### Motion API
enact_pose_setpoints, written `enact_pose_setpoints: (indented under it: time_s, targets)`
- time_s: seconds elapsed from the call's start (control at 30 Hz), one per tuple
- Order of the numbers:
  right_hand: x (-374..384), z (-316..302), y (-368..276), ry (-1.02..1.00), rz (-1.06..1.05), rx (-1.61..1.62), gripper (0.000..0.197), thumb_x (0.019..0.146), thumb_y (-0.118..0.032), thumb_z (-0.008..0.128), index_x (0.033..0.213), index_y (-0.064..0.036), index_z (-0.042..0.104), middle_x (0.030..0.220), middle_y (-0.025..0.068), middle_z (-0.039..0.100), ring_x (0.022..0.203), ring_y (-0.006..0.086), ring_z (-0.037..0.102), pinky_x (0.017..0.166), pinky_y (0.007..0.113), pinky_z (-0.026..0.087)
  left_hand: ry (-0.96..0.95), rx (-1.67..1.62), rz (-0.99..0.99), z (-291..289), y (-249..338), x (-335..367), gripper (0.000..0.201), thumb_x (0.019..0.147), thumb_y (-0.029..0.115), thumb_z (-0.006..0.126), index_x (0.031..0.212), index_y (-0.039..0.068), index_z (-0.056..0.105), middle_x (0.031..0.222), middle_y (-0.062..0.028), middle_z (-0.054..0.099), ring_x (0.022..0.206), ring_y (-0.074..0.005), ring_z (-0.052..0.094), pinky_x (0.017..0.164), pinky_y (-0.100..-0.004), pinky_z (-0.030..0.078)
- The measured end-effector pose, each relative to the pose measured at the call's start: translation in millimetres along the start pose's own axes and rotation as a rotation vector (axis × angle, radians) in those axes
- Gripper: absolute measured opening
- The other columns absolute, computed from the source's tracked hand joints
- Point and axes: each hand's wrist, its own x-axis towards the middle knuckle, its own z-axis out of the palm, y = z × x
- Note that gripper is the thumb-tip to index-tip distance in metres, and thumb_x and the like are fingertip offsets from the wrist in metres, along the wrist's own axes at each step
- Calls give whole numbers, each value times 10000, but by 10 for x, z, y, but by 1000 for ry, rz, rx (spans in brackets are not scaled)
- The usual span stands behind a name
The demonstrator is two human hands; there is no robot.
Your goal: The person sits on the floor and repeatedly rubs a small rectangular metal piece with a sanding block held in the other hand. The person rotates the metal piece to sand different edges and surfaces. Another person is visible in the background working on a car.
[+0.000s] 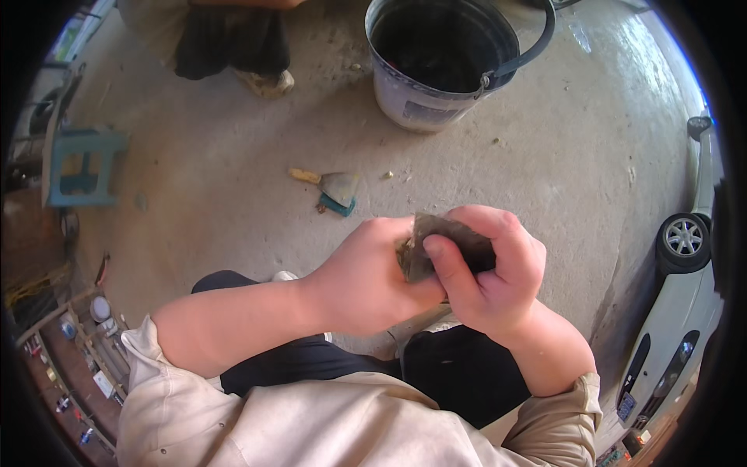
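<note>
My right hand (506,272) pinches a dark grey, flat piece (424,241) with a straight edge between thumb and fingers, held above my lap. Pressed up against it is my left hand (373,268), its back toward me and its fingers curled out of sight. A small brownish bit shows at the left hand's finger edge, too little to name. On the concrete floor beyond lies a putty knife (338,187) with a yellowish handle, next to a small teal piece (337,205).
A large bucket (428,109), dark inside with a raised handle, stands ahead. Another person's shoe (266,83) and dark trouser legs show at far left. A blue plastic stool (87,144) is at left, a cluttered shelf (82,350) lower left, a white car (677,303) at right.
</note>
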Motion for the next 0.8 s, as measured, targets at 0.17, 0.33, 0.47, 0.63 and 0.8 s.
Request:
enact_pose_setpoints:
  time_s: [0.17,0.33,0.47,0.63,0.8]
  targets:
    - [32,-11,-76,113,65,-52,250,803,-42,809,1004,-29,662,837,95,711,642,218,694,584,297,550,216,-378,100,217,8,-65,310,834,102,734,1106,9,618,998,-62,700,895,-110,632,799,-309,526]
    - [20,10,-153,69,-4,-63,237,791,-12,791,995,-30,671,803,98,693,609,226,670,543,299,530,280,40,215,217,-43,-66,173,853,69,725,993,17,639,826,-49,675,752,-114,620,671,-304,516]
    - [8,-16,-184,7,-46,-77,239,773,0,787,982,-34,675,775,89,680,594,221,660,511,311,513,267,191,276,212,-34,-83,129,835,103,733,853,21,635,696,-104,638,614,-184,606,574,-332,488]
    - [63,-27,-169,-66,-51,-49,234,783,-11,779,989,-24,669,788,91,694,606,215,672,544,303,530,227,195,259,200,-102,-74,137,831,121,721,865,13,643,725,-165,647,643,-291,631,592,-367,502]
    - [52,-23,-135,-126,-24,-1,243,820,-23,767,1028,11,644,818,113,711,645,185,688,609,274,546,221,132,202,200,-124,-66,211,824,164,706,887,-32,655,771,-246,656,719,-416,667,640,-415,534]
